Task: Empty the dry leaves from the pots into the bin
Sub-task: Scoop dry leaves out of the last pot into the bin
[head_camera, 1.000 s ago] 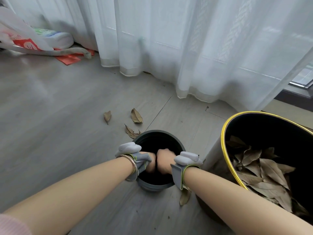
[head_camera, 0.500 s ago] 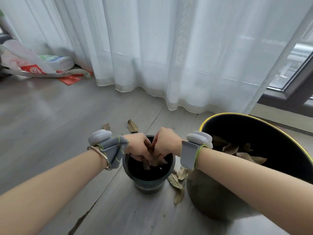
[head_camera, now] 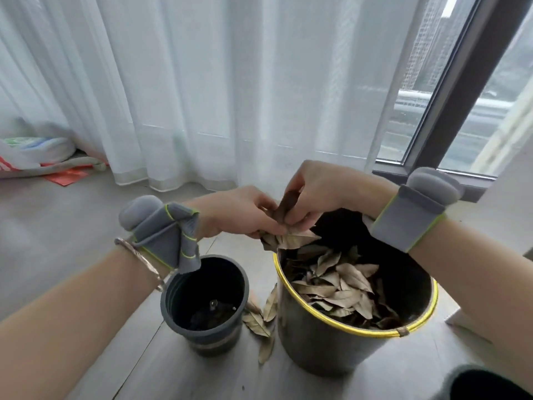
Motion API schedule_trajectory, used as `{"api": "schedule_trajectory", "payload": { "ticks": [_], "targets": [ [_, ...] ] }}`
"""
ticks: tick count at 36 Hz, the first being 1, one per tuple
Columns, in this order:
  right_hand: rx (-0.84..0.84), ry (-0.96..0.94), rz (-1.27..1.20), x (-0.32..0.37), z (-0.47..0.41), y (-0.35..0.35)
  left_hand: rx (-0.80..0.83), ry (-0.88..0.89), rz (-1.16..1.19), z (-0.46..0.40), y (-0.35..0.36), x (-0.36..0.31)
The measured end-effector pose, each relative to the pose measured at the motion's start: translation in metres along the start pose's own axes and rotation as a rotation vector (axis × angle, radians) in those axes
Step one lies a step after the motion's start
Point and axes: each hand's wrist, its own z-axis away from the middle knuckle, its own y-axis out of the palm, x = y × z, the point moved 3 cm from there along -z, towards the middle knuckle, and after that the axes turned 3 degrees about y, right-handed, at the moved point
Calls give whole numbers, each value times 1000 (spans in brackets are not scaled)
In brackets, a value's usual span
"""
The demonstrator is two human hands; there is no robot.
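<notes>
Both forearms reach forward as the left hand (head_camera: pixel 239 212) and right hand (head_camera: pixel 317 192), fingers curled together, clutch a bunch of dry leaves (head_camera: pixel 284 236) above the yellow-rimmed bin's (head_camera: pixel 317 342) far edge, beside the grey pot (head_camera: pixel 213 339) on the floor

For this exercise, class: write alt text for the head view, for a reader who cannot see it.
A person's left hand and right hand together hold a bunch of dry leaves above a yellow-rimmed bin partly filled with leaves. A nearly empty dark pot stands left of the bin, with fallen leaves lying between them.
</notes>
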Motion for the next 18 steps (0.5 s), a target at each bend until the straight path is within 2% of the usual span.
{"api": "schedule_trajectory", "payload": {
  "ticks": [7, 13, 18],
  "targets": [
    [76, 123, 71, -53, 19, 17, 99, 52, -135, -29, 60, -12],
    [263, 254, -67, -101, 29, 56, 233, 63, -324, -40, 110, -8],
    [360, 352, -181, -127, 36, 71, 303, 32, -356, -49, 133, -7]
  ]
}}
